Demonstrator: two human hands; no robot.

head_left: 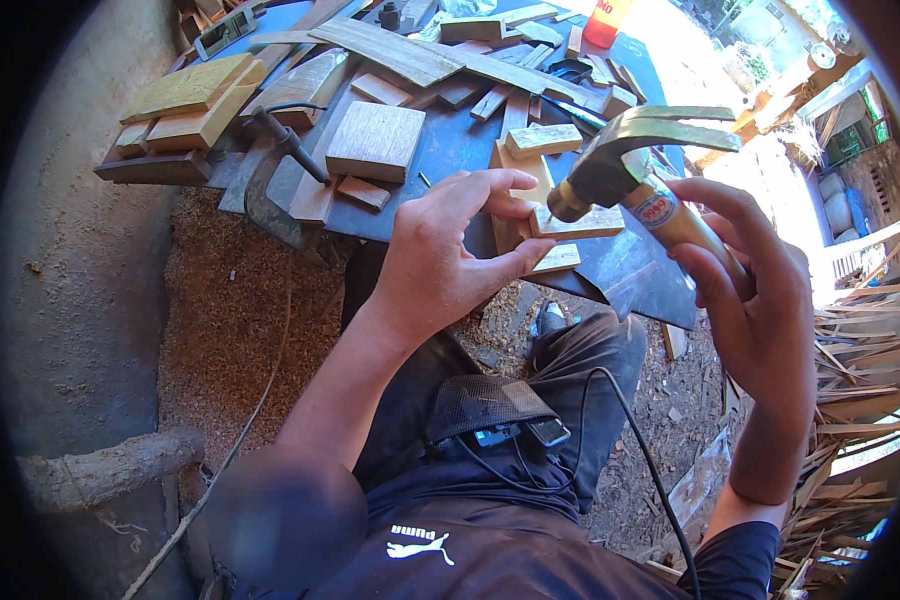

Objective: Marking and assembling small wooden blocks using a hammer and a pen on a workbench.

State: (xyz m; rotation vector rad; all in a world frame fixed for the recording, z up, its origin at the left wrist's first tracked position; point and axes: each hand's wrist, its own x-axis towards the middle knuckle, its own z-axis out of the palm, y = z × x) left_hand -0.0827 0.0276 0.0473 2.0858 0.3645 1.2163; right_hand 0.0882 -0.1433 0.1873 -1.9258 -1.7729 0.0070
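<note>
Wood scraps (385, 52) crowd a blue worktable (455, 150), with an orange-red container (606, 22) at its far right, contents hidden. On the person's lap, a black mesh pouch (490, 397) has two electronic devices (548, 432) at its near edge. Near the table's front, the left hand (445, 245) brackets a pale wooden block's (592, 223) left end, what it pinches unclear; the right hand (760, 275) wraps a claw hammer (610, 165), head close to that end.

Dark mesh pouch (495, 398) at the waist here, black cable (651, 462) looping to its right! Below the pouch, a dark short-sleeved shirt (530, 550), white print (420, 549) on it; above, dark trousers (602, 368) and, hard to make out, probably a shoe (550, 318).
</note>
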